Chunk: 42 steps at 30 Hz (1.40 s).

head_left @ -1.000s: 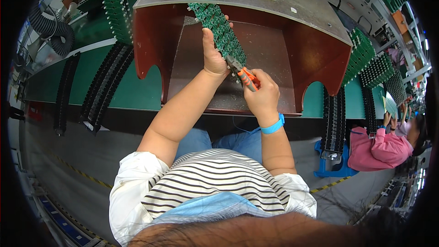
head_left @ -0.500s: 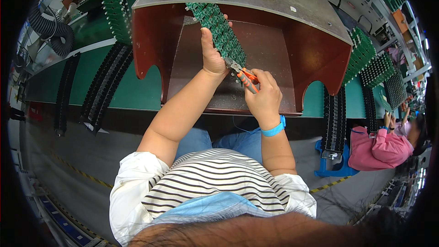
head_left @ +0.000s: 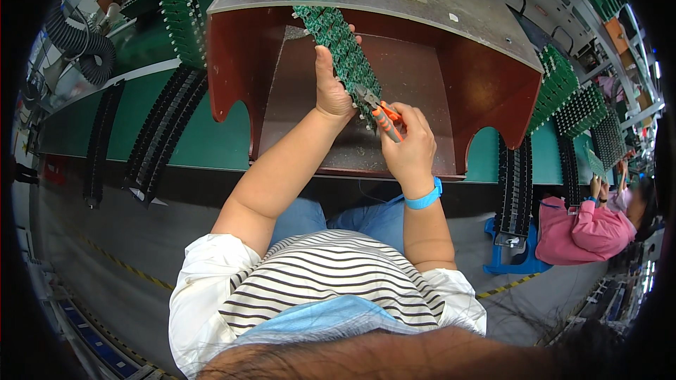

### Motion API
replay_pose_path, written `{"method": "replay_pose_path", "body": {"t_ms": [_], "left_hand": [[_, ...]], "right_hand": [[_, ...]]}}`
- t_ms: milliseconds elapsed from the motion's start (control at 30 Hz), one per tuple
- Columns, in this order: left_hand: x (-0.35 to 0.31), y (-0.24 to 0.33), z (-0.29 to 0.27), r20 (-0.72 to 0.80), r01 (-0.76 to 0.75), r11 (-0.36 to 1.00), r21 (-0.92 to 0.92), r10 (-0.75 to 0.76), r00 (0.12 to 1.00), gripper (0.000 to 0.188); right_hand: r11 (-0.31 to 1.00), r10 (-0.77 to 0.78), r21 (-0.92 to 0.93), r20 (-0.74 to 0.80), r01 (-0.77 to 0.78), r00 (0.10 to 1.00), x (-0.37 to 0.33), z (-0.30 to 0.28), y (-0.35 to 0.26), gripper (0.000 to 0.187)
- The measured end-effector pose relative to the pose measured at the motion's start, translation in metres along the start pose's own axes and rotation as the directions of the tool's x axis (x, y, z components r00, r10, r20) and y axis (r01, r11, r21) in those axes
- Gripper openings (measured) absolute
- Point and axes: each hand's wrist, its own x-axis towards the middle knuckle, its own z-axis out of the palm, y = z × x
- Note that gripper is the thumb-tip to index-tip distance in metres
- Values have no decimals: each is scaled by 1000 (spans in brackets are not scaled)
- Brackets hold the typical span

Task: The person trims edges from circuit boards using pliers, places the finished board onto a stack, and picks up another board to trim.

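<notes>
Green circuit panel [head_left: 336,46] lay between thumb and fingers of the left hand [head_left: 332,91]; the right hand [head_left: 412,142] had fingers wrapped round orange-handled pliers [head_left: 388,124], tips over the panel's nearer part. Work looked mid-course, the remainder unclear.

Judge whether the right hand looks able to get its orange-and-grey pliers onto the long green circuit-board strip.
Likely yes: the right hand holds the pliers at the lower end of the strip, with nothing visible between.

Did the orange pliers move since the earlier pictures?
Yes, a little: the pliers shifted right, toward the red box's right wall.
</notes>
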Motion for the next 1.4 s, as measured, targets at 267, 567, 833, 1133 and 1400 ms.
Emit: {"method": "replay_pose_path", "body": {"t_ms": [267, 567, 833, 1133, 1400], "left_hand": [[-4, -2, 3, 23, 26, 1000, -5, -26, 999, 81], [-5, -8, 2, -40, -15, 998, 66, 18, 999, 82], [13, 6, -8, -52, 47, 988, -145, -55, 997, 79], [13, 10, -10, -118, 173, 973, -153, -191, 974, 76], [11, 17, 1, -176, 132, 968, -213, -170, 969, 65]], "right_hand": [[994, -99, -45, -65, 96, 993, 5, 6, -7, 32], [1000, -15, 19, -58, 16, 998, 4, 9, -7, 32], [988, -82, -134, -56, 73, 995, -2, 0, 21, 29], [988, -1, -156, 18, 4, 1000, -12, 2, 32, 30], [990, -55, -131, 16, 57, 998, -10, -5, 26, 31]]}}
